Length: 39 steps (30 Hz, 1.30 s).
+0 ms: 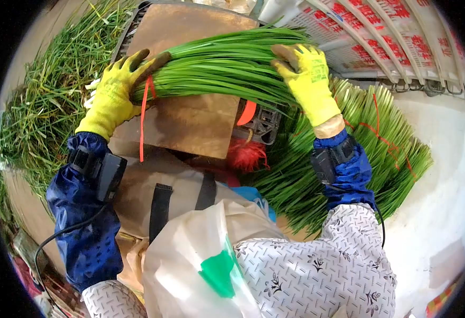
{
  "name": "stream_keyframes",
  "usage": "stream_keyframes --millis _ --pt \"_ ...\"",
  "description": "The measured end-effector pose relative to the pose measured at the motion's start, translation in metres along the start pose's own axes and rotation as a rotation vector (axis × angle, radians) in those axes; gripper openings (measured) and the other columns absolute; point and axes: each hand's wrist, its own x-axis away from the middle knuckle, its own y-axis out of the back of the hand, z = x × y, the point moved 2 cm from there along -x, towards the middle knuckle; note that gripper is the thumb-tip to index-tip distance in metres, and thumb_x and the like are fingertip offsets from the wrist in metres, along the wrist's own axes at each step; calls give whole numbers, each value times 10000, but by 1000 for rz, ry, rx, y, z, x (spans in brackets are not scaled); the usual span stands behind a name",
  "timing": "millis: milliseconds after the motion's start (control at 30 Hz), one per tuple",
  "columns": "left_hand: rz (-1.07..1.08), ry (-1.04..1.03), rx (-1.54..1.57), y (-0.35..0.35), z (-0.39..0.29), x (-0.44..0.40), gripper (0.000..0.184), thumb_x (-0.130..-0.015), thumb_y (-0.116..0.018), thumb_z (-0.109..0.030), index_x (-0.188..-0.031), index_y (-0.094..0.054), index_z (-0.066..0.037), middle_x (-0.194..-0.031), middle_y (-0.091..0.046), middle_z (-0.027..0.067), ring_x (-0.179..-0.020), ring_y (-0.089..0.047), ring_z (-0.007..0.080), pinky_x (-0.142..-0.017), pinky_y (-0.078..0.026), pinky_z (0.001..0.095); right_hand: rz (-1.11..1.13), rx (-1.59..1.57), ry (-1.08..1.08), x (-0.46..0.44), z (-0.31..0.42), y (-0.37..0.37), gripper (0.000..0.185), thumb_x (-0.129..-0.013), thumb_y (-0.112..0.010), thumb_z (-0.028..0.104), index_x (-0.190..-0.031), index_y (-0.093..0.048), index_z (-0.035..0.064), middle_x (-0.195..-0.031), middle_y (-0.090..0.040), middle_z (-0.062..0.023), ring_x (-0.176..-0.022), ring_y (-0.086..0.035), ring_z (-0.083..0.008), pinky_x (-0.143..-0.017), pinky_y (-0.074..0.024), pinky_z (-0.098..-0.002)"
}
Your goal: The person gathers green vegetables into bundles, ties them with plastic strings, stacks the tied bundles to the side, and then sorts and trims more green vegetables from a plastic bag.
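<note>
A bundle of long green chives (216,66) lies crosswise over a brown board (190,124). My left hand (116,95), in a yellow glove with dark fingertips, grips the bundle at its pale stem end. Beside those fingers a red tie (145,116) goes around the stems, one end hanging down. At the leafy end, my right hand (307,77), gloved alike, has its fingers closed on the leaves; its grip is partly hidden.
Tied bundles of chives (349,153) are piled at the right on a white surface (428,175). Loose grassy leaves (46,106) heap up at the left. Red strands (245,155) hang by a dark plastic crate (264,124). Behind stands a ribbed panel with red print (381,37).
</note>
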Motion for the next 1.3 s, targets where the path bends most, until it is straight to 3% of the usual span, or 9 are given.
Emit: stream_keyframes --millis 333,467,667,767,800,900,967,1100,1300 --pt "-36 -3 116 20 -4 8 1025 -571 -822 -342 -1458 -311 -283 -1469 -347 102 -1300 -376 374 -1075 -320 484 -45 -16 213 -18 28 68 126 -764 -658 164 -889 -649 148 -808 -632 -30 -813 -601 -256 -758 -439 -382" --pt "-324 -88 356 59 -25 1 697 -673 -768 -247 -1319 -526 -149 -1206 -595 130 -1117 -566 310 -940 -451 371 -35 2 333 -26 53 95 159 -751 -665 92 -909 -654 94 -830 -630 -64 -801 -585 -279 -733 -442 -377" --pt "-313 -44 406 44 -102 -34 520 -777 -706 -303 -1262 -569 -172 -1035 -651 133 -927 -633 301 -790 -506 382 37 12 372 -25 83 124 193 -761 -647 9 -953 -655 18 -914 -657 -110 -840 -598 -285 -751 -457 -352" --pt "-235 9 410 42 -111 -39 337 -829 -644 -282 -1129 -645 -127 -924 -653 183 -848 -633 358 -746 -506 419 18 -296 241 -19 81 115 192 -781 -677 105 -971 -668 79 -851 -648 -72 -778 -608 -262 -731 -464 -357" --pt "-322 7 465 38 -109 -35 277 -861 -623 -239 -1111 -653 -124 -887 -642 203 -813 -644 349 -732 -513 389 -34 -929 -272 -8 93 104 214 -851 -650 120 -1041 -658 21 -899 -665 -67 -779 -620 -206 -750 -482 -325" --pt "-411 67 610 43 -95 -16 250 -896 -598 -185 -1123 -647 -90 -888 -676 159 -794 -663 274 -734 -509 340 -107 -1511 -331 -7 64 61 274 -902 -592 182 -1079 -646 -20 -920 -664 -76 -829 -611 -152 -766 -489 -294" --pt "-356 143 873 50 -78 -4 285 -919 -589 -145 -1169 -611 -10 -925 -664 4 -823 -602 114 -740 -498 266 -24 -959 -461 -11 73 27 252 -867 -612 190 -1050 -670 27 -904 -678 -75 -830 -619 -167 -785 -490 -309" --pt "-248 297 1416 74 -55 10 383 -891 -634 -150 -1247 -556 -33 -929 -629 42 -813 -587 139 -698 -484 244 4 -521 112 -33 117 -21 287 -799 -680 233 -1067 -675 131 -958 -656 -138 -894 -633 -317 -796 -499 -386" --pt "-336 332 1514 83 -59 13 262 -945 -570 -120 -1154 -599 35 -818 -603 7 -697 -535 78 -608 -457 214 171 -348 183 -65 152 -54 330 -770 -687 381 -1015 -690 159 -946 -643 -118 -909 -616 -327 -789 -490 -425"
